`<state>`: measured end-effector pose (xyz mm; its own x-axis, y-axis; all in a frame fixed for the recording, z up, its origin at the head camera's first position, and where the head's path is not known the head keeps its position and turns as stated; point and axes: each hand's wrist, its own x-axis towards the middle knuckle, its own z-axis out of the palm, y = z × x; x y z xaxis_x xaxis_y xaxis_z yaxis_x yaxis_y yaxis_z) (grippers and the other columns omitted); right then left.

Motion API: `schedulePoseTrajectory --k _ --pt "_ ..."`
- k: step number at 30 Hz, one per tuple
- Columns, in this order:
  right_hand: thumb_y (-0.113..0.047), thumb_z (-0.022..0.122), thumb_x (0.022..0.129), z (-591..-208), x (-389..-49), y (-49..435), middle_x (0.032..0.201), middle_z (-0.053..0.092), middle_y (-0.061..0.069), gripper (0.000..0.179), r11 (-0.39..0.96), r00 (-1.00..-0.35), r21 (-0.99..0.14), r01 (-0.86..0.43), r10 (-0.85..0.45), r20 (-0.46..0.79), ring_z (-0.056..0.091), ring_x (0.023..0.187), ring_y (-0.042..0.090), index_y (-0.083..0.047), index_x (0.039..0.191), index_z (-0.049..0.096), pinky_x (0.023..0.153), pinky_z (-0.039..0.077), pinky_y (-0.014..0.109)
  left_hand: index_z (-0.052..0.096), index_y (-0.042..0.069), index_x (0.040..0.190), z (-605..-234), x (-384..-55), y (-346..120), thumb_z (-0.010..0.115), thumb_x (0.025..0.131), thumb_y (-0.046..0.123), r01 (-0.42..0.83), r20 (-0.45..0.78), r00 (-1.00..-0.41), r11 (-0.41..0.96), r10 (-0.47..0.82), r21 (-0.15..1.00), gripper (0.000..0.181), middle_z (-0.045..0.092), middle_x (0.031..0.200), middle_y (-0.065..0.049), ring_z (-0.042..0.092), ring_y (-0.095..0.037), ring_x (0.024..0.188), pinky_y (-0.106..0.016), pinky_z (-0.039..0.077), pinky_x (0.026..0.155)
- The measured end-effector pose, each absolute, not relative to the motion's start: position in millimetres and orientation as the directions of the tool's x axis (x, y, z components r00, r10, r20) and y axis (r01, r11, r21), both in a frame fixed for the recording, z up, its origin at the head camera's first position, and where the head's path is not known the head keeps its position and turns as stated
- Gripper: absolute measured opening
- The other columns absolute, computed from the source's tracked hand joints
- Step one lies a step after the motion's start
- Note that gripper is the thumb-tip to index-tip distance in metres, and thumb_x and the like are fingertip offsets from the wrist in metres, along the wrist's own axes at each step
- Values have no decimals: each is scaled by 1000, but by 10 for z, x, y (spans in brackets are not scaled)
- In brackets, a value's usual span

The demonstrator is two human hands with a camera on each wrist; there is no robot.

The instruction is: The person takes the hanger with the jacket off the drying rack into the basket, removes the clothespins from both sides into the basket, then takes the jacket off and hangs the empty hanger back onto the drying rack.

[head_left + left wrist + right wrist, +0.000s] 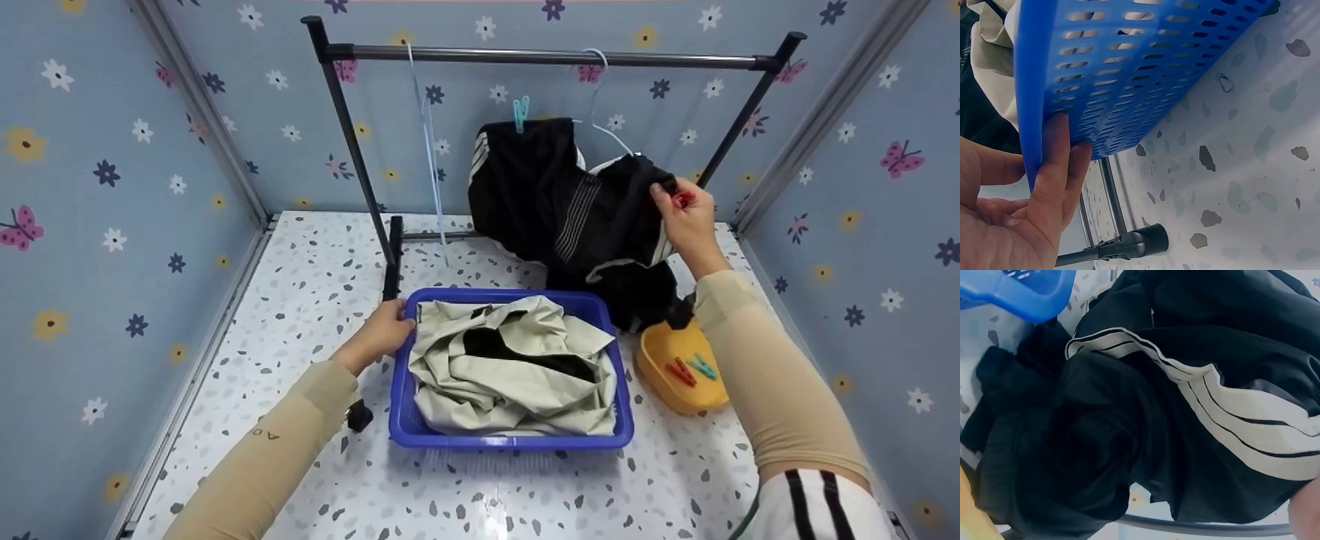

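Right hand [690,223] pinched the black garment [525,176], red clip [682,199] in grasp
Left hand [381,330] gripped the blue basket [510,442]; the garment hung from a hanger [595,97] on the rail [487,54]. Good clipping likely wanted fabric flush against the hanger.

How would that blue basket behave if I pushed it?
The blue basket likely holds its shape: its rim looks straight. It seems unlikely to tip, given its broad shape. The beige cloth, loosely heaped inside, might shift.

Both arms [262,450] outstretched, left grip [381,330] low, right grip [691,223] raised, both pinching
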<state>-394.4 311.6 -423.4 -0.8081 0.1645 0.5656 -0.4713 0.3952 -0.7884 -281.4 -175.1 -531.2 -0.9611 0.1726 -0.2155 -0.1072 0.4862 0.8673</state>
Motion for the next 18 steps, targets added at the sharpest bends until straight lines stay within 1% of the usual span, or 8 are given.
schedulePoseTrajectory --k 5,7,9,11,14,18 --pt "-1 74 102 -4204 -3936 3093 68 49 -23 22 375 -767 -770 -517 197 610 45 69 -4 18 93 66 69 36 15 61 -12 144 -5322 -2800 -1745 47 110 4 -99 -208 -962 484 176 869 39 71 107 -15 63 -12 78 -23 54 57" --pt "-1 74 101 -4176 -3927 3090 67 47 -23 23 363 -757 -769 -527 212 618 44 68 -4 17 89 65 68 35 16 60 -12 144 -5328 -2798 -1739 47 110 4 -97 -206 -962 480 179 872 39 73 111 -18 64 -13 81 -23 54 59" --pt "-2 74 101 -4141 -3921 3094 66 44 -22 26 351 -749 -769 -534 225 623 42 66 -4 13 83 63 65 33 16 59 -13 146 -5335 -2798 -1735 47 111 4 -97 -205 -962 480 179 872 41 74 117 -23 66 -15 86 -24 55 61" --pt "-2 74 101 -4099 -3913 3105 65 44 -22 26 344 -742 -766 -543 232 629 41 66 -5 8 79 63 65 32 17 58 -14 148 -5338 -2801 -1734 47 111 4 -95 -204 -963 486 177 869 42 74 124 -28 67 -17 90 -24 56 63" --pt "-3 74 101 -4018 -3891 3123 65 44 -23 28 345 -732 -756 -556 228 643 41 66 -5 10 80 62 65 31 17 57 -13 150 -5325 -2798 -1736 47 111 5 -97 -208 -963 498 173 862 44 72 130 -32 68 -20 93 -26 57 62" --pt "-2 74 101 -3909 -3855 3153 65 45 -24 28 351 -724 -747 -565 224 653 41 66 -5 19 90 61 66 31 18 56 -11 152 -5320 -2811 -1736 47 112 5 -109 -224 -960 508 171 854 45 72 133 -32 68 -19 93 -26 57 61"
